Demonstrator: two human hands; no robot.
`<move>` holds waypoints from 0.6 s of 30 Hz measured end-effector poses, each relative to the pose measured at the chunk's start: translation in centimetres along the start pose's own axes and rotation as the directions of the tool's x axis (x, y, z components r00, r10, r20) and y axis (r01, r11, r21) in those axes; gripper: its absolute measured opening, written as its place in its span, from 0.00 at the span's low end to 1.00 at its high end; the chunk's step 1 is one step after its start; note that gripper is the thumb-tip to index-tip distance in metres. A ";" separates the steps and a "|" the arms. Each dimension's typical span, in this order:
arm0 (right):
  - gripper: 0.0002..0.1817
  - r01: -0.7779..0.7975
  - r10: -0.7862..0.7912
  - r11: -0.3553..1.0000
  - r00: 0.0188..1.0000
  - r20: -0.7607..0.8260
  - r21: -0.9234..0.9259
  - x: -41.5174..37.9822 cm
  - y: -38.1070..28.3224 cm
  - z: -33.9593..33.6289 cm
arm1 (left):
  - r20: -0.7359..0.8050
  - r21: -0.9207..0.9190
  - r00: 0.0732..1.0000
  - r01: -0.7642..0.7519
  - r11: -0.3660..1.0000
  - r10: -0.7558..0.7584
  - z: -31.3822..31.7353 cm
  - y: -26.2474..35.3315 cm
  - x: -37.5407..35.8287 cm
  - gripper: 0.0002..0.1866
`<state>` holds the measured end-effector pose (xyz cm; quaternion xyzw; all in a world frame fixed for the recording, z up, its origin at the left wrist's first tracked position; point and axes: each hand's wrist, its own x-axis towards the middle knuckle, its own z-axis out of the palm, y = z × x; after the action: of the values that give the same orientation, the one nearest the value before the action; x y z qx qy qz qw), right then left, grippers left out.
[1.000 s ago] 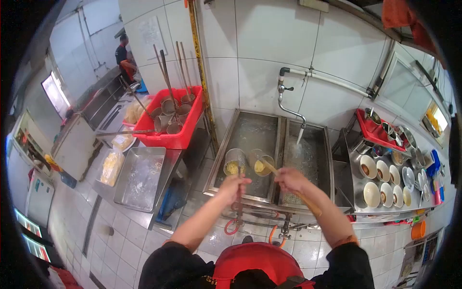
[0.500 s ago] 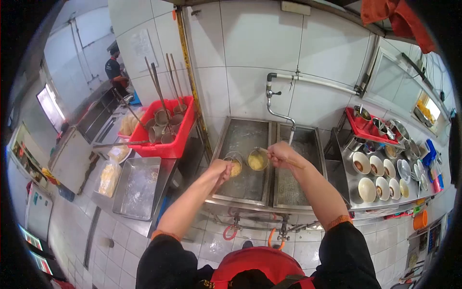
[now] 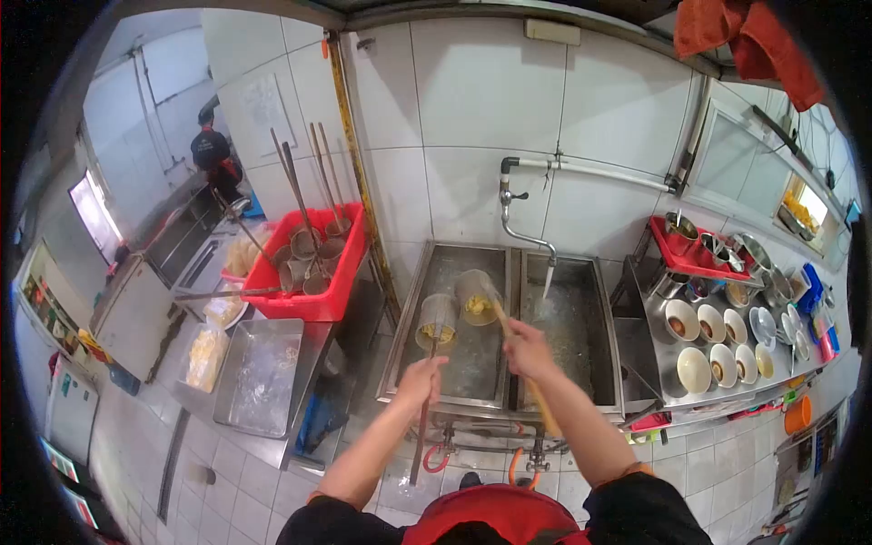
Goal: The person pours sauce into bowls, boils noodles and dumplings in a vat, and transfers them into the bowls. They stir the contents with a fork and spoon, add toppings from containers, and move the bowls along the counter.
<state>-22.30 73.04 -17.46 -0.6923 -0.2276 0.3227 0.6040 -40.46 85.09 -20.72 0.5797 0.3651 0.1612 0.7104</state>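
Over the left basin of the noodle boiler [image 3: 472, 381], two deep noodle strainers are raised side by side. My left hand [image 3: 421, 380] is closed round the handle of the left strainer [image 3: 439, 310], whose basket holds yellow noodles [image 3: 442, 334]. In my right hand [image 3: 527, 351] is the wooden handle of the right strainer [image 3: 472, 283], with a clump of yellow noodles [image 3: 477, 306] inside. Both handles point back toward me, and the baskets lean with their bottoms away from me. Water fills the basin beneath them.
A tap [image 3: 550, 262] hangs over the right basin [image 3: 572, 345]. To the left stand a red crate [image 3: 341, 295] of more strainers, a metal tray [image 3: 263, 372] and bagged noodles [image 3: 207, 359]. Several bowls [image 3: 694, 370] line the right counter. A person [image 3: 211, 150] works far left.
Both strainers have swung from near-upright to leaning, with baskets farther forward and handles back toward me. My left hand has come lower; my right hand is slightly lower too.
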 end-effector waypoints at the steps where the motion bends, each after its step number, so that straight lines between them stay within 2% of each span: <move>1: 0.10 -0.008 0.008 1.000 0.999 -0.052 0.011 0.1 1.3 0.6 | -0.067 0.071 0.997 0.052 0.996 -0.047 0.6 1.0 0.4 0.09; 2: 0.09 -0.040 0.038 0.998 0.999 -0.027 -0.043 4.6 2.7 0.1 | 0.124 -0.018 0.990 0.064 0.998 -0.061 -0.9 0.3 3.1 0.08; 3: 0.09 -0.229 0.238 0.968 0.968 0.081 -0.106 5.6 -0.8 -0.4 | 0.310 -0.108 0.950 0.078 0.991 -0.041 -2.3 0.0 6.3 0.08; 4: 0.11 -0.276 0.253 0.938 0.959 0.130 0.211 8.8 0.2 -0.4 | 0.189 -0.281 0.955 0.277 0.919 -0.231 -0.8 1.1 6.7 0.11; 6: 0.10 -0.268 0.243 0.956 0.951 0.190 0.119 9.2 0.4 -0.5 | 0.204 -0.115 0.976 0.103 0.988 -0.078 -0.4 0.4 4.7 0.13; 7: 0.10 -0.250 0.226 0.949 0.964 0.138 0.192 7.3 -0.7 -0.7 | 0.182 -0.116 0.981 0.090 0.989 -0.068 -0.8 -0.3 4.9 0.14; 8: 0.11 -0.228 0.215 0.936 0.974 0.074 0.267 5.3 -1.4 -1.1 | 0.254 -0.119 0.957 0.173 0.978 -0.138 -0.6 0.3 4.0 0.11; 9: 0.10 -0.242 0.220 0.911 0.970 0.102 0.333 5.3 -0.7 -2.8 | 0.200 -0.191 0.960 0.232 0.954 -0.193 -0.8 -0.2 4.1 0.09; 10: 0.09 -0.252 0.213 0.884 0.967 0.142 0.394 5.1 0.0 -5.3 | 0.242 -0.153 0.956 0.209 0.966 -0.168 -1.2 0.0 3.4 0.11; 13: 0.05 -0.282 0.221 0.693 0.959 0.176 0.664 2.2 -0.5 -15.6 | 0.314 -0.263 0.936 0.249 0.932 -0.161 -1.7 0.6 2.1 0.15; 14: 0.03 -0.198 0.163 0.705 0.980 0.116 0.682 0.2 -0.2 -18.5 | 0.341 -0.291 0.929 0.250 0.923 -0.145 -2.4 0.0 2.0 0.15; 15: 0.08 -0.117 0.105 0.712 0.993 0.060 0.693 -2.5 0.0 -20.6 | 0.361 -0.320 0.923 0.253 0.913 -0.129 -3.0 -0.4 1.8 0.16; 17: 0.19 0.132 0.079 0.739 0.957 -0.279 0.660 -7.7 0.0 -20.1 | 0.378 -0.364 0.915 0.284 0.887 -0.138 -2.7 -0.1 1.1 0.16; 18: 0.21 0.249 0.020 0.843 0.871 -0.491 0.476 -7.3 1.6 -19.7 | 0.381 -0.393 0.914 0.298 0.870 -0.141 -2.0 -0.2 0.8 0.17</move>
<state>-13.18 54.04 -16.59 -0.5430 -0.0168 0.1538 0.8253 -41.35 87.00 -21.34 0.3760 0.2550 0.0545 0.8892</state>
